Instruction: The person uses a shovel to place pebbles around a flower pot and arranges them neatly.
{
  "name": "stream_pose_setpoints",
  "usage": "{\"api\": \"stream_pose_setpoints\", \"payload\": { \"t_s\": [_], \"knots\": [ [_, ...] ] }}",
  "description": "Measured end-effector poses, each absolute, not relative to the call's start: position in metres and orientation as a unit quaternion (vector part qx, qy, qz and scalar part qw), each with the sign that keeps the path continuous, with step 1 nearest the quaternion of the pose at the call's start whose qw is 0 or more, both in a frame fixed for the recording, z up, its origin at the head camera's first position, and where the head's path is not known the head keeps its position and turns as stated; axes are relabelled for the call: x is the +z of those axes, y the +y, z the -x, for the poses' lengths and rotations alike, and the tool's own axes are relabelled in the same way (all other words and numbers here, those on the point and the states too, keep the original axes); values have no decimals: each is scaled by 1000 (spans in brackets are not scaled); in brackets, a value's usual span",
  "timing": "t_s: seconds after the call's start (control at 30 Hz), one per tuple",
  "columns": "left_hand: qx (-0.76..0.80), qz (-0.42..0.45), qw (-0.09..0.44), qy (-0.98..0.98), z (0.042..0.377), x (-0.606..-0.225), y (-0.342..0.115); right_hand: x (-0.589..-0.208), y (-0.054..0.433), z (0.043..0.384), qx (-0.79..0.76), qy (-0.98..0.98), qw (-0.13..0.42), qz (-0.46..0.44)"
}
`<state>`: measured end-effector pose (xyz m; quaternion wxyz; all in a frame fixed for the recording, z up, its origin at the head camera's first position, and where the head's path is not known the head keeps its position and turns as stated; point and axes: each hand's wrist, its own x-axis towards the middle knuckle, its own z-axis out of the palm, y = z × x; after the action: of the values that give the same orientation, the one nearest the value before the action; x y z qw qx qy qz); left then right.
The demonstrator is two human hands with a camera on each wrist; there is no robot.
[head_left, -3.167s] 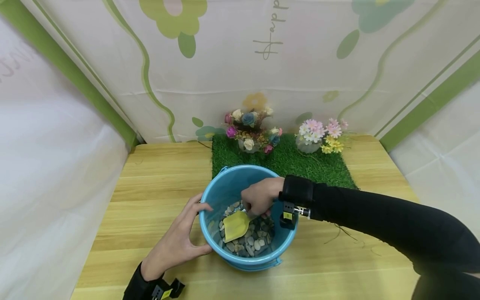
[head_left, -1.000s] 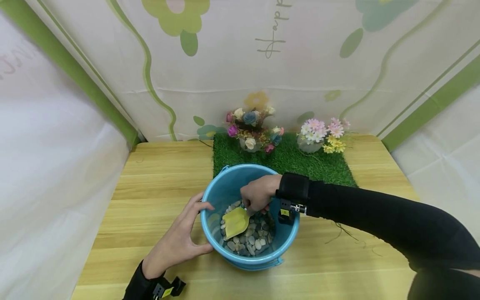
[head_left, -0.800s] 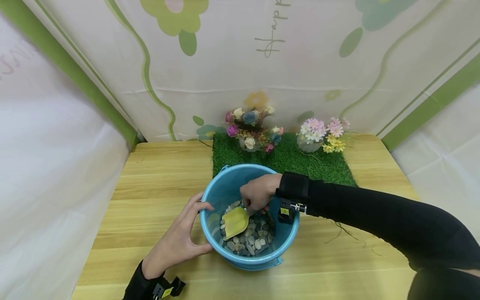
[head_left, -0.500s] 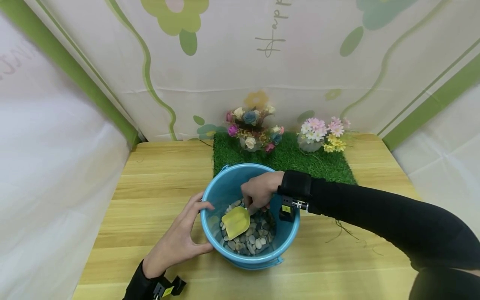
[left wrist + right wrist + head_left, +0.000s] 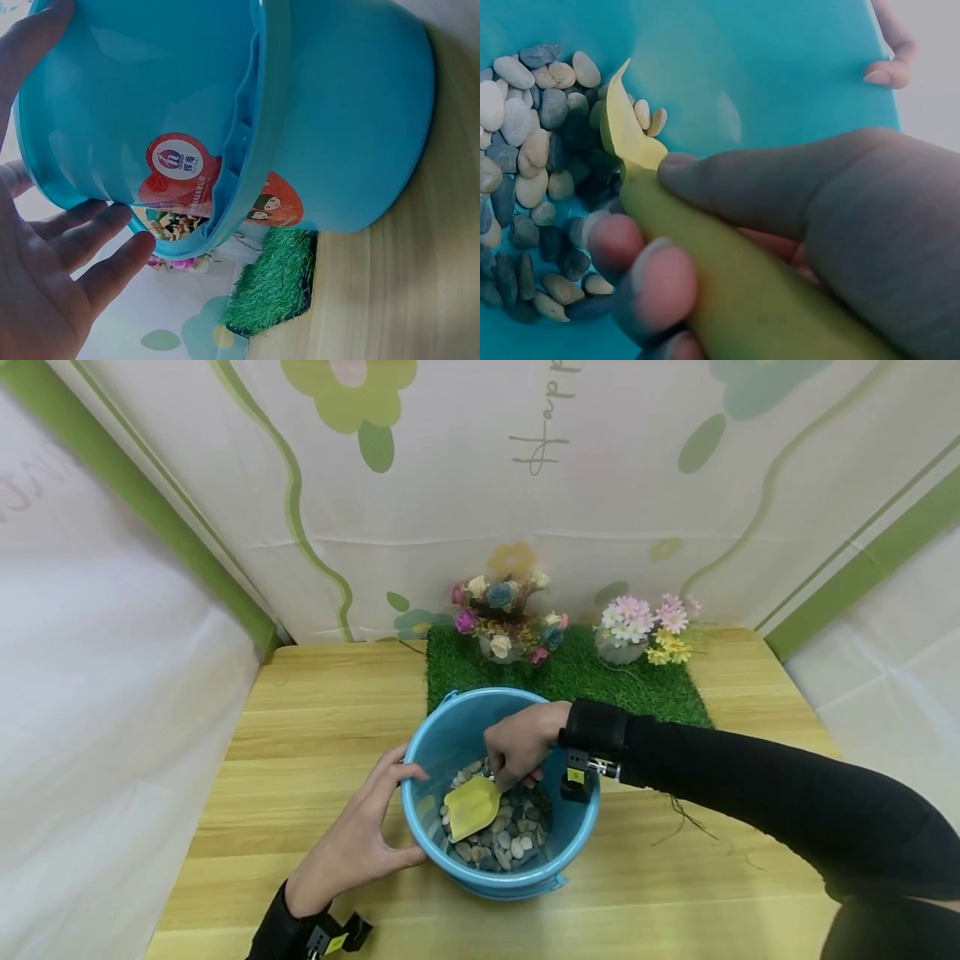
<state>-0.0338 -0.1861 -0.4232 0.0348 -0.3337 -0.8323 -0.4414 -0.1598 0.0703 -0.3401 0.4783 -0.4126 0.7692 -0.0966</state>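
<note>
A blue plastic bucket (image 5: 457,731) stands on the wooden table with a layer of grey, white and tan pebbles (image 5: 501,847) at its bottom. My left hand (image 5: 356,847) holds the bucket's left side, a finger hooked over the rim and the thumb against the outer wall. Inside the bucket, my right hand (image 5: 519,745) grips a small yellow shovel (image 5: 472,810) by its handle. The blade lies over the pebbles, pointing left. In the right wrist view the thumb presses along the top of the yellow handle (image 5: 705,255), fingers wrapped beneath. No stones show on the blade.
Behind the bucket lies a green artificial grass mat (image 5: 570,681). On it stand a pot of mixed roses (image 5: 502,627) and a pot of pink, white and yellow flowers (image 5: 637,631). A patterned cloth (image 5: 450,485) hangs behind the wooden table (image 5: 315,718).
The right hand and the shovel have made only small shifts within the bucket over the pebbles. The left hand has kept its hold on the rim.
</note>
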Motion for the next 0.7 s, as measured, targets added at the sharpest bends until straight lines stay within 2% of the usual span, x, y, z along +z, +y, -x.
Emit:
{"api": "stream_pose_setpoints", "payload": {
  "t_s": [0.7],
  "knots": [
    [-441,334,32,-833,34,-423,-186,-344,61,155,-95,778,497,373]
  ]
}}
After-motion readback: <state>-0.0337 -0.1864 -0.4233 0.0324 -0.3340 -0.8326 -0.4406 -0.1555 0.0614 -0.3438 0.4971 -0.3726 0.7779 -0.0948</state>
